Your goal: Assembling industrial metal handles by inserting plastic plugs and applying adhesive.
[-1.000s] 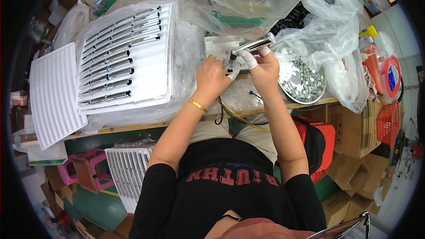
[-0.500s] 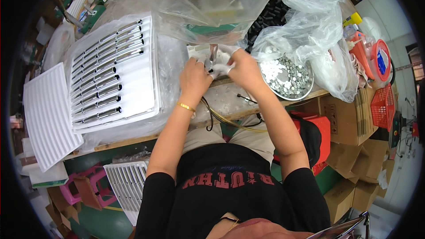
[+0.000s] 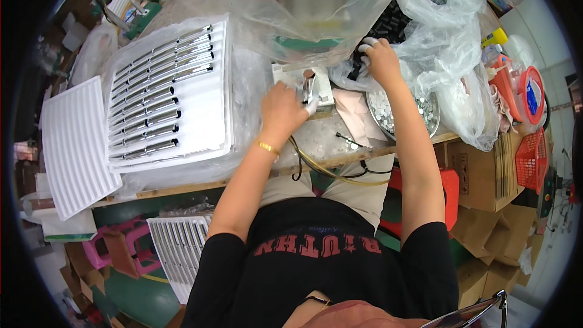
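Observation:
My left hand (image 3: 285,109), with white coverings on its fingertips, is closed around a short shiny chrome tube (image 3: 308,88) at a small white fixture (image 3: 325,91). The fingers partly hide the tube. Farther right, my right hand (image 3: 382,64) reaches to the edge of a heap of small black cylindrical pieces (image 3: 392,24). Its white-covered fingertips are slightly apart, and nothing shows between them. Below the right forearm stands a round metal bowl (image 3: 436,127) of small silvery discs.
Chrome tubes lie in rows on a white ribbed tray (image 3: 206,109) at left, beside another ribbed tray (image 3: 79,152). Clear plastic sheeting (image 3: 316,0) hangs over the far middle. A pinkish cloth (image 3: 358,115) and a cable (image 3: 349,138) lie near the front edge. Plastic bags (image 3: 449,42) crowd the right.
My right hand has left the fixture and moved right and away to the black pieces. My left hand stays at the fixture. The pinkish cloth is now uncovered. The whole view has shifted slightly.

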Demonstrator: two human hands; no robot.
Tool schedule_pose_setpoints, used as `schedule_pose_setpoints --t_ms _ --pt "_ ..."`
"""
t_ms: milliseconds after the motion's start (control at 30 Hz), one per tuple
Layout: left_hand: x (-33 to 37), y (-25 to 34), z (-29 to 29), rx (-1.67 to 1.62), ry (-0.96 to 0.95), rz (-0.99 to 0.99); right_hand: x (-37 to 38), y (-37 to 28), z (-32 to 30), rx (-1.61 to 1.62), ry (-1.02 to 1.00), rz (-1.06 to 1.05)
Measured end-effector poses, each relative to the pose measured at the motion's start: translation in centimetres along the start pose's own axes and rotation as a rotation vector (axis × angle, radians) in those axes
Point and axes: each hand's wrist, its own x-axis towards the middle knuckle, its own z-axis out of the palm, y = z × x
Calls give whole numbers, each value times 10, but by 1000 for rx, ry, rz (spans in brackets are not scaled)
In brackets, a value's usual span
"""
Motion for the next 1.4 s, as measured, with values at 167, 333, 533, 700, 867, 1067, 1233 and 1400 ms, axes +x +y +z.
schedule_pose_setpoints --t_ms 167,333,533,700,867,1067,1233,1400 --pt "-9 9 -17 -289 166 -74 -12 -45 -19 213 152 240" --pt "7 17 -17 -750 287 53 -32 -105 -55 765 222 450" --pt "-8 34 -36 -838 531 146 -38 -122 -45 1078 322 390" --pt "-32 30 -39 -1027 552 -23 -17 -137 -77 909 163 314" --pt "-56 16 -28 -1177 331 -328 2 -150 -99 765 -4 330" --pt "-67 -2 -15 -1024 133 -395 33 -168 -87 495 -53 148" --pt "-53 8 -15 -150 -36 33 32 -163 -85 357 -86 43" --pt "-33 7 -8 -48 56 98 16 -160 -92 387 -163 164"
